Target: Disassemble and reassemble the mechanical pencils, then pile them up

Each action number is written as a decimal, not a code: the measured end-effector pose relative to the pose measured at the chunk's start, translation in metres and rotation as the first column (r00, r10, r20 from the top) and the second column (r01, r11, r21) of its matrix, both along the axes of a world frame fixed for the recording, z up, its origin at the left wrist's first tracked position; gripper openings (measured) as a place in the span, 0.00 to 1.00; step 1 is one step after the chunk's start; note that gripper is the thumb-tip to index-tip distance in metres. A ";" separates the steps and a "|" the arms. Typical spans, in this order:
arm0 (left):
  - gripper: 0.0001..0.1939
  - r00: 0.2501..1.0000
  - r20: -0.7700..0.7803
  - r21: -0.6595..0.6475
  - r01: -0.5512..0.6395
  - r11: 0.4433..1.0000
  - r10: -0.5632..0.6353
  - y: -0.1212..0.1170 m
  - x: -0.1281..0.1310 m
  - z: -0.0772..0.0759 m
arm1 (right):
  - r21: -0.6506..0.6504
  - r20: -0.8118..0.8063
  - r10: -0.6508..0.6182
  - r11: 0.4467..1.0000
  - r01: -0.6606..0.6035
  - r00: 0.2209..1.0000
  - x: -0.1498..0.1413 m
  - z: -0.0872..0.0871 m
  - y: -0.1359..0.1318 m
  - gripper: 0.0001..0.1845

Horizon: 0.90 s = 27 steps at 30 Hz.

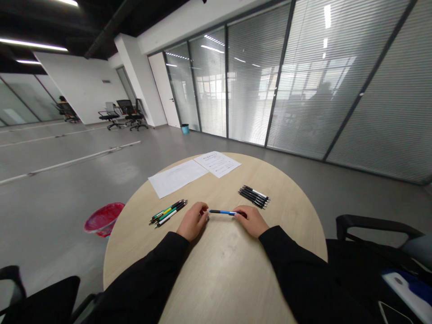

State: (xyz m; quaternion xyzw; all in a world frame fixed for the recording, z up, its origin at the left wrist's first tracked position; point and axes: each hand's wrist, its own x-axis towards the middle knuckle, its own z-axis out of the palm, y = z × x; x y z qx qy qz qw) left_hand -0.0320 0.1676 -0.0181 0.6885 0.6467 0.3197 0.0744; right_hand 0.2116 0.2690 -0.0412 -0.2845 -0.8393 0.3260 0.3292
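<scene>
A blue pen (222,212) with a black grip lies level above the round wooden table (222,288), in front of me. My right hand (252,220) pinches its right end between thumb and fingers. Close to the pen's dark left end, my left hand (194,221) has its fingers curled in. Whatever those fingers may hold is hidden. Left of that hand rests a loose group of pens (168,213) in green, yellow, white and black. Beyond my right hand, several black pens (254,197), one with a white barrel, lie side by side in a row.
Two printed paper sheets (178,178) lie at the table's far side. A red basket (104,219) stands on the floor to the left. Black chairs flank the table, with an armrest (374,223) at the right. Glass partitions with blinds (253,85) run behind.
</scene>
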 end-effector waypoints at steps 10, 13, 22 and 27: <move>0.08 0.998 -0.031 0.014 0.046 0.999 -0.046 -0.002 0.004 0.008 | -0.011 0.027 0.007 1.000 -0.006 1.000 0.001 0.001 0.000 0.08; 0.09 0.999 -0.018 0.000 0.044 0.999 -0.044 -0.002 0.004 0.008 | -0.013 0.055 0.013 1.000 -0.012 0.998 0.002 0.002 -0.001 0.08; 0.09 1.000 0.028 -0.027 0.015 1.000 -0.014 -0.002 0.005 0.008 | -0.031 0.055 0.012 0.999 -0.010 0.998 0.002 0.003 -0.002 0.09; 0.09 1.000 0.030 -0.029 0.003 1.000 -0.003 -0.002 0.005 0.008 | -0.032 0.041 0.005 0.999 -0.004 0.999 0.002 0.002 -0.001 0.09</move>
